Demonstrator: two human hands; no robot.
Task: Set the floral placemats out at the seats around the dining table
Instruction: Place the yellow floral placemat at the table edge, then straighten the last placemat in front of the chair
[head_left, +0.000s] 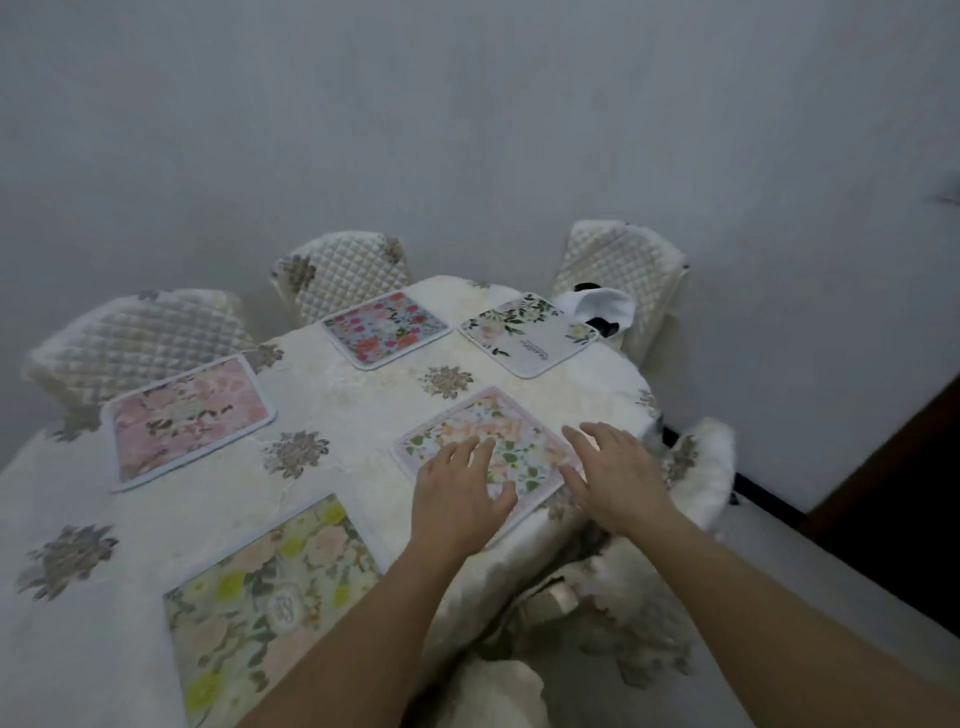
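- The rectangular placemat with a pale pink border and small green-leaf, peach-flower print (498, 428) lies flat on the cream tablecloth with grey-brown flower motifs (343, 400), near the table's right edge.
- The left hand (457, 493) rests on this mat's near part, fingers straight and spread, gripping nothing.
- The right hand (618, 478) is at the mat's right corner, fingers stretched out and loose, holding nothing. Whether it presses on the mat cannot be told.
- Four more mats lie flat, each apart from the others:
  - a yellow-and-green rose-print mat (260, 597) nearest the camera
  - a pink blossom mat with a light blue rim (189, 415) on the left
  - a red-and-orange flower mat (387, 327) at the far side
  - a white mat with green sprigs and a line of script (519, 332) at the far right
- Cream quilted chair backs (343, 270) stand behind the far mats.
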